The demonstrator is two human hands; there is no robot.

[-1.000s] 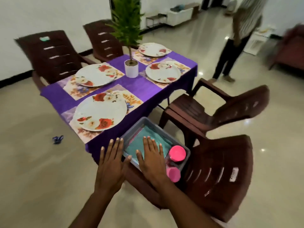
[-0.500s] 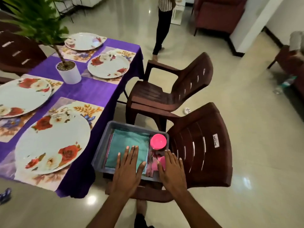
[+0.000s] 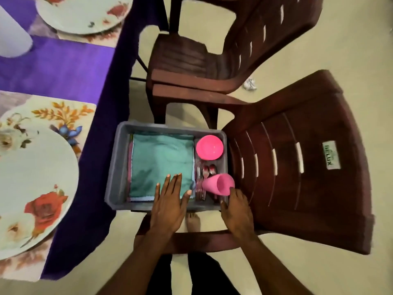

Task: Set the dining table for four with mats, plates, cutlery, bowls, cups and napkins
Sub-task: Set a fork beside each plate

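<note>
A grey bin (image 3: 116,167) sits on a brown chair's seat. It holds a stack of napkins with a teal one (image 3: 157,158) on top, a pink bowl (image 3: 209,147), metal cutlery (image 3: 205,173) and a pink cup (image 3: 219,184) lying on its side over the cutlery. My left hand (image 3: 168,206) rests flat on the teal napkin's near edge, fingers straight. My right hand (image 3: 237,209) is at the bin's near right corner and touches the cup's rim; its bent fingertips are hidden. Two floral plates (image 3: 32,179) (image 3: 85,11) lie on mats on the purple table (image 3: 63,67).
The bin's chair (image 3: 297,167) has its back to the right. A second brown chair (image 3: 202,60) stands behind it by the table. A white pot (image 3: 11,37) stands at the table's upper left. My bare foot (image 3: 192,221) shows under the chair.
My view has tipped down and closer over the bin. My left hand stays on the teal napkin. My right hand has shifted right, from the bin's near edge to the pink cup.
</note>
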